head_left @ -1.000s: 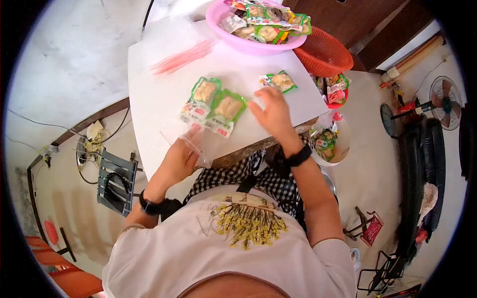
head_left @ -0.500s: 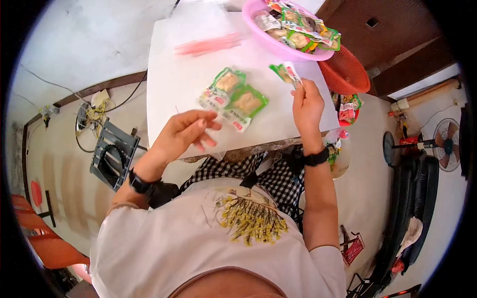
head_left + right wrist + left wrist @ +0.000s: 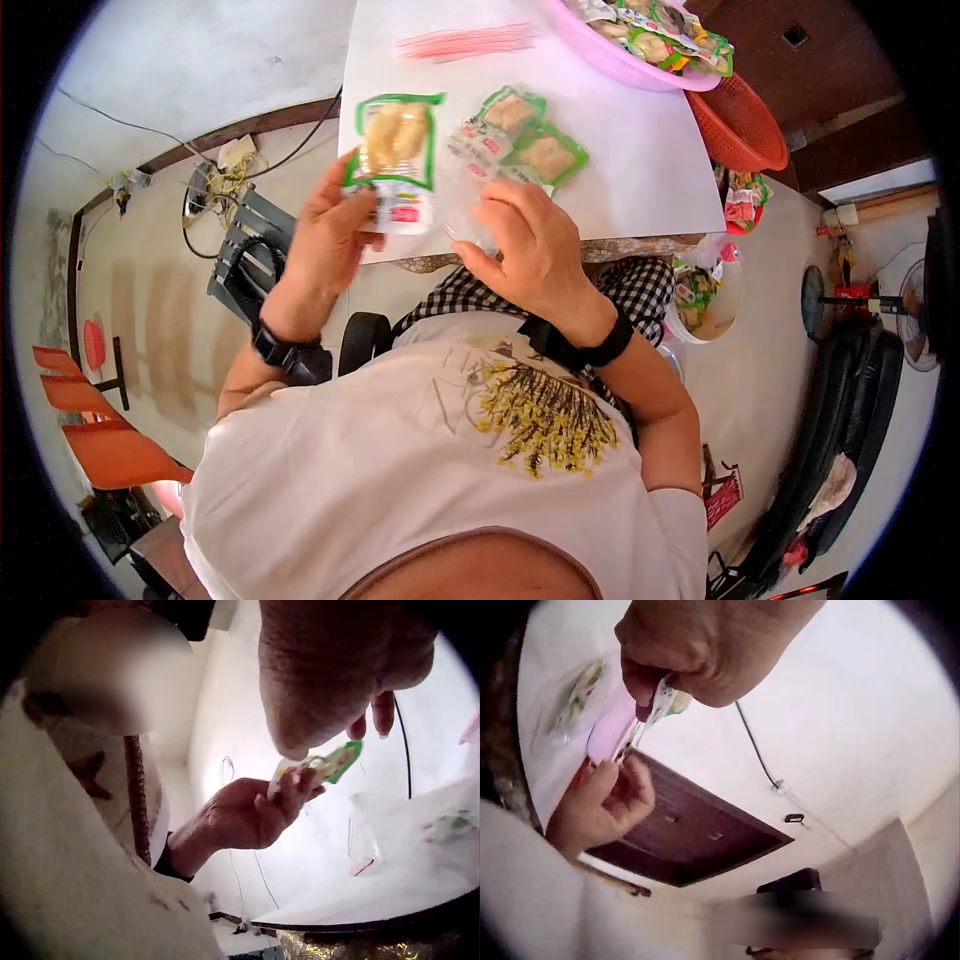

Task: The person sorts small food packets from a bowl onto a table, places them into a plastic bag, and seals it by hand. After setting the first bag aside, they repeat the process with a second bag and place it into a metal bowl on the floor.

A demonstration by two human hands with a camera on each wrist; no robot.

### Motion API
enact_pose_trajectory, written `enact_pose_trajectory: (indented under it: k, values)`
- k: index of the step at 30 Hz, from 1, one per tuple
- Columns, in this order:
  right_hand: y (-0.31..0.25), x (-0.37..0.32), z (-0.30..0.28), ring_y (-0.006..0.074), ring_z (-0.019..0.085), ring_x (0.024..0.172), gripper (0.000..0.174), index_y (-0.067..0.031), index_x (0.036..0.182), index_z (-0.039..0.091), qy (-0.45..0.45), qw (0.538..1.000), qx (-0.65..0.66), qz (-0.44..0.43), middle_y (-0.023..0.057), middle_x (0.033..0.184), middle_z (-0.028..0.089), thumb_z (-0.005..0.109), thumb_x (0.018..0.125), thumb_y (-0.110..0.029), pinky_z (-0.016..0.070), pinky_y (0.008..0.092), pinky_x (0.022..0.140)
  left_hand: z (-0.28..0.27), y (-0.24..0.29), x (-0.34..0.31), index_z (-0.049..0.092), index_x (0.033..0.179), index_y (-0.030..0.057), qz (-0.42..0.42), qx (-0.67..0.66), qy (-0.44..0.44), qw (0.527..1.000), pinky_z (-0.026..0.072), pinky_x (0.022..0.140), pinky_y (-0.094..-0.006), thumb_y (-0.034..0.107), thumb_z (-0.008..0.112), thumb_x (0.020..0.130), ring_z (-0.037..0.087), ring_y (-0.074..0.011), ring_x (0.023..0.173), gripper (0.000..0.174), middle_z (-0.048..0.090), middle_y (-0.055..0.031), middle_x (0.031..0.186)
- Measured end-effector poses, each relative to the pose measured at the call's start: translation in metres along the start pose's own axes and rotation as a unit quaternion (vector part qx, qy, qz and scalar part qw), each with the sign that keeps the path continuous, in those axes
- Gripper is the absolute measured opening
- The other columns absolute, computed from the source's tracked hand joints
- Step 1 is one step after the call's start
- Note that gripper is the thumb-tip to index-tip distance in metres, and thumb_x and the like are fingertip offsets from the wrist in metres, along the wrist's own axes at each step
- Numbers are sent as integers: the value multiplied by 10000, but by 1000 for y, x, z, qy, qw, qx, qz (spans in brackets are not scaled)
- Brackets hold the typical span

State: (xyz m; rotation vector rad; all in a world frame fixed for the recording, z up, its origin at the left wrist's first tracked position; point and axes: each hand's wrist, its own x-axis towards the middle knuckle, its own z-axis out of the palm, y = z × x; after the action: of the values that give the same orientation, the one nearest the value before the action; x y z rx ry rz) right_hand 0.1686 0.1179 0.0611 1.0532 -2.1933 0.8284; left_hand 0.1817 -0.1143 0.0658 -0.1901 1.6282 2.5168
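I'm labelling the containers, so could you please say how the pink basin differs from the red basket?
The pink basin has solid walls, while the red basket has perforated ones. The basin is heaped with packets, while none shows in the basket. Both are rounded and open-topped.

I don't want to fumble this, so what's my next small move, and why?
I'd probably pinch and lift the near edge of the clear bag with your right hand. It looks free and hovers close to that limp plastic, while your left hand has its grip on a green-edged packet.
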Motion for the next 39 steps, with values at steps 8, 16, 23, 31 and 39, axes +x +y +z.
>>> enact_pose_trajectory:
  k: [8,16,23,31,39]
  values:
    - [7,-22,17,288,565,735,199,-56,807,504,-132,977,-93,140,97,787,548,681,754,-129,474,405,596,-41,14,-38,497,1313,-15,-126,145,4,981,378,371,-184,17,485,898,611,-81,550,416,687,-90,887]
    - [4,-23,8,306,558,706,128,-54,766,511,-46,989,-46,131,105,736,515,638,757,-50,469,412,566,-6,-8,-15,489,1322,-8,-179,146,-49,972,417,386,-148,25,498,909,550,-31,491,414,673,-76,864]
    - [4,-25,2,322,543,652,128,-62,763,517,-14,991,-18,134,112,729,490,640,744,-35,457,421,540,41,-26,30,511,1255,13,-185,139,-132,964,339,400,-159,20,488,910,487,-31,527,346,619,-31,799]
    - [5,-27,0,325,540,642,140,-58,748,500,-11,991,9,134,114,720,486,635,739,-21,445,435,533,92,-56,83,446,1317,24,-223,-2,-148,964,496,594,-239,81,423,978,587,-133,750,345,612,-84,984]
    - [14,-42,-7,305,565,667,84,-71,806,575,-39,988,-11,152,100,747,535,652,772,-63,467,398,553,71,-88,72,450,1326,-3,-35,63,-246,967,544,801,-316,41,520,946,618,-205,995,389,596,-122,1190]
